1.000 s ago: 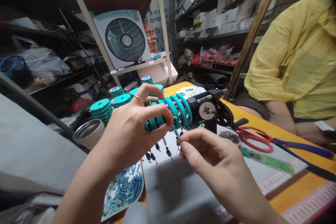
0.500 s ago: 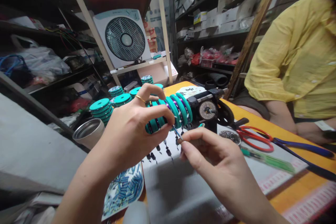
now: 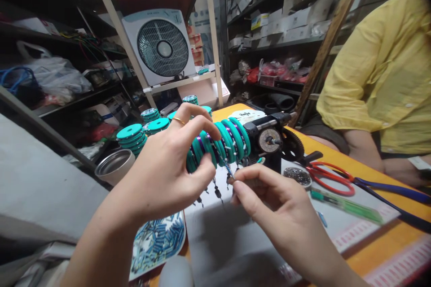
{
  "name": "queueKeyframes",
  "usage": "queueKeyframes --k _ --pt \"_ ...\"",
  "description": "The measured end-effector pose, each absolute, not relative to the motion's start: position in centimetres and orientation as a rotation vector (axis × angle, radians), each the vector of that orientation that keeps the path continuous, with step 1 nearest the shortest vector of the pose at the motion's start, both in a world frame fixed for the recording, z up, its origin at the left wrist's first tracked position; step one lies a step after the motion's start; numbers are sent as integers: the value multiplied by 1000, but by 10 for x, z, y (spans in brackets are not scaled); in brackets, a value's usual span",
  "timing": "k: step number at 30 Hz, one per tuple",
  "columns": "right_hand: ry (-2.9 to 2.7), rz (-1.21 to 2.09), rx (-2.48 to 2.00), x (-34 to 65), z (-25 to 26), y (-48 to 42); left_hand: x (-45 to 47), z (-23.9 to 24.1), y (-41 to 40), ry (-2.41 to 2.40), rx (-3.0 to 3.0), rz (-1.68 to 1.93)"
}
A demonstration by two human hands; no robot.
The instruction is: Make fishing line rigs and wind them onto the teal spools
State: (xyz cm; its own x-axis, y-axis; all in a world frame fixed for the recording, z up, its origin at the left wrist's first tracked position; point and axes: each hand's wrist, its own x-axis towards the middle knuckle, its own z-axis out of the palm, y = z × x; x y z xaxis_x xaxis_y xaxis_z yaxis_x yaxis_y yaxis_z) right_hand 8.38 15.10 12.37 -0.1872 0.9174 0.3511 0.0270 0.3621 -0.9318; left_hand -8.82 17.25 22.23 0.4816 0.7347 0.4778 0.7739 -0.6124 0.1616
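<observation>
A row of teal spools (image 3: 239, 138) with purple bands sits on the shaft of a black geared winder (image 3: 269, 140). My left hand (image 3: 164, 168) curls round the left part of that row, its thumb against the front and its index finger raised over the top. Just below the row, my right hand (image 3: 279, 210) pinches the lower end of a thin blue twisted strand (image 3: 228, 169) between thumb and index finger. Short lines with dark beads (image 3: 217, 192) dangle under the spools. What lies behind my right fingertips is hidden.
Left of the mat (image 3: 205, 251) lies a white tray (image 3: 183, 233) of small blue pieces. Teal spool stacks (image 3: 129, 132) and a metal cup (image 3: 114, 166) stand behind. Scissors (image 3: 332, 179), a green cutter (image 3: 350, 206) and pliers (image 3: 390, 188) lie right. A person in yellow (image 3: 370, 76) sits there.
My left thumb and index finger have come apart and let go of the strand's upper end; the thumb now rests on the spools. My right hand keeps its pinch in nearly the same place.
</observation>
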Motion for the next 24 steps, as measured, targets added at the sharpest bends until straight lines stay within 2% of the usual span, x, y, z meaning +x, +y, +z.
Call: queueKeyframes --k 24 --pt "-1549 1036 -884 80 124 152 -86 222 174 -1366 -2596 -848"
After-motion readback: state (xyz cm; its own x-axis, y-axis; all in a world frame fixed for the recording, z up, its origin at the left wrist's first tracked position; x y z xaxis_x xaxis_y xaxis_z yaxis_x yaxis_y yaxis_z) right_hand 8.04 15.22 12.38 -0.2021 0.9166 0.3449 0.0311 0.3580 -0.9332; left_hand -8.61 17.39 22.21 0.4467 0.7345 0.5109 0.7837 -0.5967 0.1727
